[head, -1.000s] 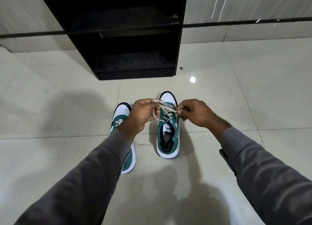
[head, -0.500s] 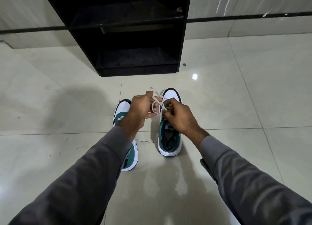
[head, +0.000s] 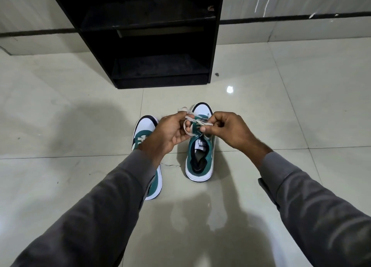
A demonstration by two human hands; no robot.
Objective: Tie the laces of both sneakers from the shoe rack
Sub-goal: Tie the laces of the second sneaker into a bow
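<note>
1. Grey sleeves nearest; both arms reach forward over the tiled floor (head: 301, 110).
2. Right shoe (head: 200, 156) stands heel toward the wearer, long axis running away. Its laces (head: 197, 123) lie between the hands, over the tongue.
3. Left hand (head: 170, 132) pinches a lace loop; right hand (head: 226, 129) pinches the other strand. Both equally near.
4. Left shoe (head: 145, 134) just beside; bow seemingly tied.
5. Rack (head: 215, 46) beyond: the shelves in view hold no shoes.
</note>
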